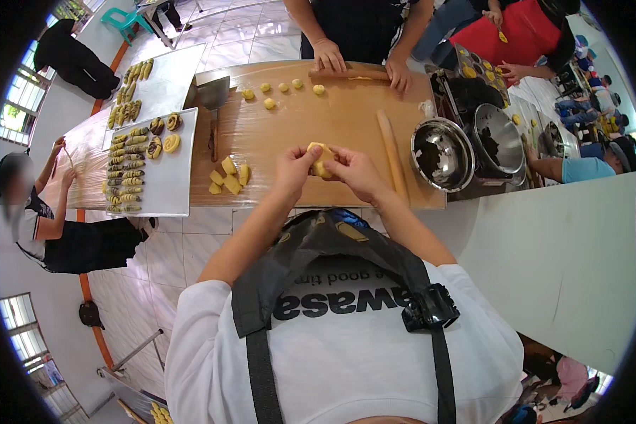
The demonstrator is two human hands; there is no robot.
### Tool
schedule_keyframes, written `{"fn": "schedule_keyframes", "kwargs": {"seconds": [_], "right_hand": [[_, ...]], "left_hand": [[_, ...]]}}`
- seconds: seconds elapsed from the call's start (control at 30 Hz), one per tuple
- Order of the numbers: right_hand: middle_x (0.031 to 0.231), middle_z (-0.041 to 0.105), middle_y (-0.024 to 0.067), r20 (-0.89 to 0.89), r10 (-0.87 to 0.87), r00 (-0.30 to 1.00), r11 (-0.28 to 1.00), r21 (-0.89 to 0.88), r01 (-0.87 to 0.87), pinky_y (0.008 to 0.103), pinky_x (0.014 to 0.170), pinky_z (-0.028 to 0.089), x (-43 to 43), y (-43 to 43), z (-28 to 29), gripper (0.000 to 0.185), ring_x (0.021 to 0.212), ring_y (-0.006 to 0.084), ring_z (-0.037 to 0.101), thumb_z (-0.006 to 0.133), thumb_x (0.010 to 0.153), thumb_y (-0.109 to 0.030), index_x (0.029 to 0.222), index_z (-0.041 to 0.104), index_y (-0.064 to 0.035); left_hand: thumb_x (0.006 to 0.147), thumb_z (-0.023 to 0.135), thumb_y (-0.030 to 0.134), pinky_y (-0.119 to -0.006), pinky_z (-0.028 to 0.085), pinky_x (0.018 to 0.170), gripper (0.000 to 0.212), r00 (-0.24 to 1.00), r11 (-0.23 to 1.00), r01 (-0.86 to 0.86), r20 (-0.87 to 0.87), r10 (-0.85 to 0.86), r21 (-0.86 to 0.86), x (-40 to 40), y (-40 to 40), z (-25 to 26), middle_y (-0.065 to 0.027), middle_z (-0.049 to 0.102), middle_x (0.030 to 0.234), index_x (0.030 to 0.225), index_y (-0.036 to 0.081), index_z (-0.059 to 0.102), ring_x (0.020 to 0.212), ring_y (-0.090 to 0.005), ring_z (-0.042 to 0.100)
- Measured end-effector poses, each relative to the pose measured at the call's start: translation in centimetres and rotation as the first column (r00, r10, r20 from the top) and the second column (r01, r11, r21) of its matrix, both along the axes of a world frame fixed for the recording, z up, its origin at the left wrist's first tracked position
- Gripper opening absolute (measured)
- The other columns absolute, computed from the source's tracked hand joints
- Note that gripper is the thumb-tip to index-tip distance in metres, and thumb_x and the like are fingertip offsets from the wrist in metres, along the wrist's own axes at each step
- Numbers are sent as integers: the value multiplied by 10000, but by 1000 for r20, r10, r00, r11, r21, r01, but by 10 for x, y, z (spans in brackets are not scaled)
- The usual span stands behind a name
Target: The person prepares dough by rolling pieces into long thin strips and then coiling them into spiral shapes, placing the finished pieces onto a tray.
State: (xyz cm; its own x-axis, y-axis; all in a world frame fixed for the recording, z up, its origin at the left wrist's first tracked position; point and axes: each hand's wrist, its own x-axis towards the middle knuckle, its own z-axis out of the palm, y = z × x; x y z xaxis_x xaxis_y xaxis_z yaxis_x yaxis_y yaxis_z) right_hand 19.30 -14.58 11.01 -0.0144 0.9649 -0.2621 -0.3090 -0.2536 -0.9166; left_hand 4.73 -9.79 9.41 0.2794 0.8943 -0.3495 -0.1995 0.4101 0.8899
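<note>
Between my two hands I hold a piece of yellow dough (322, 159) above the near part of the table. My left hand (295, 167) grips it from the left, thumb on top. From the right my right hand (356, 170) pinches the same piece with thumb and fingers. Several cut dough chunks (232, 183) lie on the table left of my hands. Farther off, small dough balls (283, 87) are scattered on the plastic-wrapped wooden tabletop (297, 119). To the right of my hands lies a wooden rolling pin (392, 153).
A bench scraper (213, 98) lies left, beside a white tray (185, 159) of shaped dough rolls. Steel bowls (458, 177) stand at the right. Across the table, a co-worker's hands (328, 55) rest on another rolling pin (350, 75). Other people work at both sides.
</note>
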Motion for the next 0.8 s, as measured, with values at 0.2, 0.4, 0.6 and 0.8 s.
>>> {"fn": "schedule_keyframes", "kwargs": {"seconds": [0.2,0.4,0.6,0.8], "right_hand": [[822,656,54,180,-36,983,998,58,25,232,608,497,-7,7,-13,210,685,103,599,657,862,-112,1006,646,42],[861,659,63,163,0,987,1000,4,-1,255,591,534,-4,7,-12,206,700,114,617,647,879,-146,995,638,23],[939,641,62,-101,84,991,985,-140,-98,270,646,548,-3,-7,0,270,782,128,625,599,916,-213,1086,602,-3],[954,642,43,-161,121,980,985,-104,-138,291,666,536,-3,-5,8,306,815,140,633,591,922,-261,1128,597,-35]], "left_hand": [[882,648,177,-256,492,730,271,964,972,222,-166,-207,78,-12,4,10,-67,641,910,1061,-16,582,850,-123,603],[856,633,26,-269,496,825,259,977,971,213,-12,-213,107,-18,-3,7,-79,652,949,1099,-30,563,892,-129,611],[840,653,88,-270,506,685,297,827,751,529,-436,-355,394,-31,0,15,-74,661,848,1106,-23,580,753,-122,622],[886,622,143,-290,489,731,321,686,620,698,-584,-433,359,-51,3,74,-79,648,898,1160,-11,558,811,-140,613]]}}
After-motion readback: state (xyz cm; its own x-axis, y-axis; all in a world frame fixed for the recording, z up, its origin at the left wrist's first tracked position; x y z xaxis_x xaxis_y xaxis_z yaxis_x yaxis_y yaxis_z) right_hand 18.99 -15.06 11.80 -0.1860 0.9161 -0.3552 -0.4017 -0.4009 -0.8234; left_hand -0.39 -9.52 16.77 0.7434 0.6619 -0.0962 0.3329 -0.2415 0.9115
